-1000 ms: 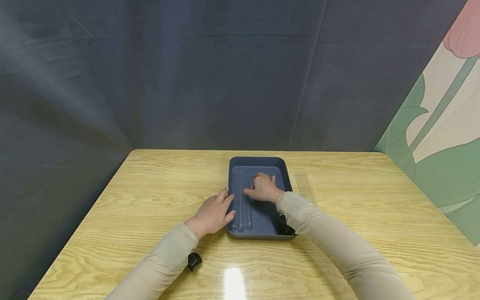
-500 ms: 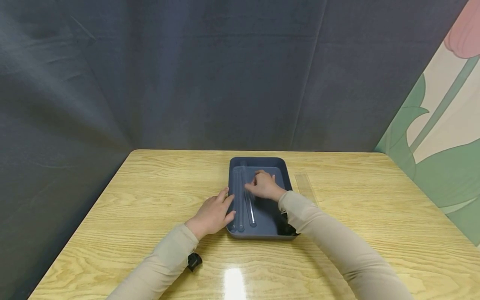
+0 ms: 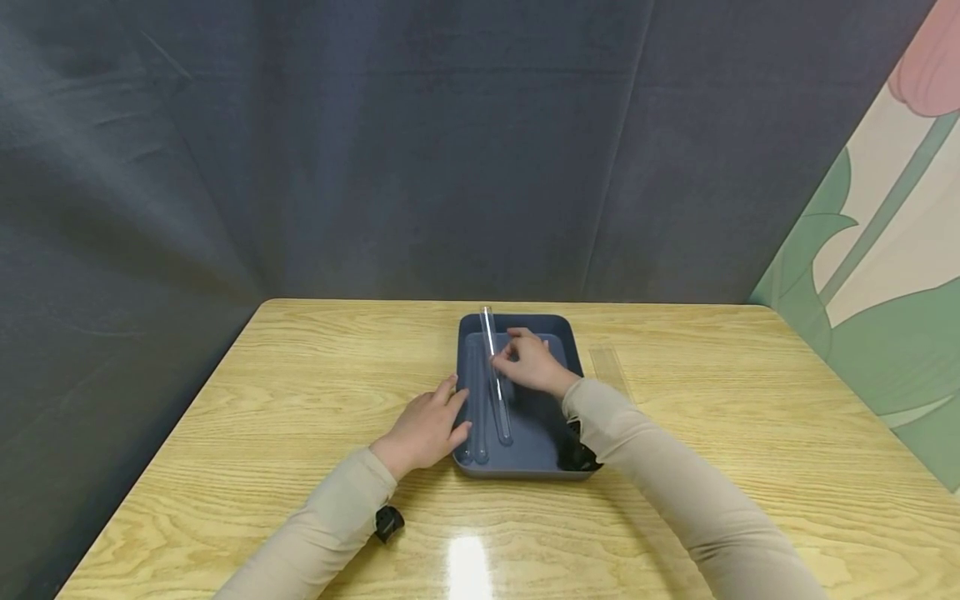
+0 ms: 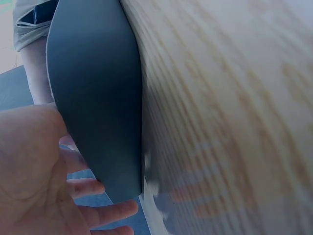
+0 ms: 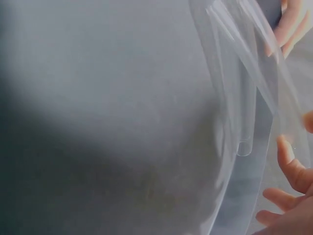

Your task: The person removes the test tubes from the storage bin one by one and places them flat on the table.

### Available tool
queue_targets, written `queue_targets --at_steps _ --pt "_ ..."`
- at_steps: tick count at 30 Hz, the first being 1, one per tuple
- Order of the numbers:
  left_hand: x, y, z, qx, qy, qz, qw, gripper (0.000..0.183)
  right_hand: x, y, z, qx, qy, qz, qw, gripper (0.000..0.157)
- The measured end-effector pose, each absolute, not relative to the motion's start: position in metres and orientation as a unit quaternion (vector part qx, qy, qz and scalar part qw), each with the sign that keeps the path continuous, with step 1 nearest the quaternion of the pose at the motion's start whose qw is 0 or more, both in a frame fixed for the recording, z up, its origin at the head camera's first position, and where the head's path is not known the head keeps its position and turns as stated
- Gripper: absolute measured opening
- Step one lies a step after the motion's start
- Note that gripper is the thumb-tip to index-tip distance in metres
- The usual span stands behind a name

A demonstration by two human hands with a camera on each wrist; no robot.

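- Dark drapery (image 3: 450, 167) backed our bench (image 3: 255, 400).
- Our right hand (image 3: 528, 364) pinched a clear tube (image 3: 501, 408), tilted over the tray (image 3: 517, 474).
- Our left hand (image 3: 422, 429) lay alongside, fingers apart.
- Lifting, we judged; next move needed rim clearance.

1 clear tube (image 3: 501, 408) slants over the blue tray (image 3: 517, 474) holding 2 others (image 3: 481, 417).

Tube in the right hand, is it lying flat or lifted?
Lifted at its far end: the right hand pinches the tube, which shows past the back rim of the tray. Whether the near end touches down, I cannot tell.
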State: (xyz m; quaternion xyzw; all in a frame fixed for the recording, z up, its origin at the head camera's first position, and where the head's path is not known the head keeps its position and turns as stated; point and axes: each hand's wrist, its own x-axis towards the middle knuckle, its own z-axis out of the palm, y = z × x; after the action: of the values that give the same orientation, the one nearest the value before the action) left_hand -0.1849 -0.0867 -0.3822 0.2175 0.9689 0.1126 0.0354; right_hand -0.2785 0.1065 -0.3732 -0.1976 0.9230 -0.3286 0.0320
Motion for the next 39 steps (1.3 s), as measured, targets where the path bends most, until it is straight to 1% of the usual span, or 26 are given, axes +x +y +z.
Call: queue_targets --at_steps 10,22,39 --pt "-0.185 -0.087 -0.382 0.216 0.969 0.109 0.041 0.052 -0.28 0.109 -0.368 -0.196 0.914 -0.354 0.024 0.028" --pt "-0.184 -0.088 -0.382 0.222 0.969 0.109 0.031 0.054 -0.278 0.11 -0.362 -0.206 0.91 -0.36 0.012 0.025" --pt "-0.184 -0.09 -0.38 0.226 0.968 0.104 0.028 0.058 -0.275 0.114 -0.355 -0.197 0.914 -0.356 0.004 0.026"
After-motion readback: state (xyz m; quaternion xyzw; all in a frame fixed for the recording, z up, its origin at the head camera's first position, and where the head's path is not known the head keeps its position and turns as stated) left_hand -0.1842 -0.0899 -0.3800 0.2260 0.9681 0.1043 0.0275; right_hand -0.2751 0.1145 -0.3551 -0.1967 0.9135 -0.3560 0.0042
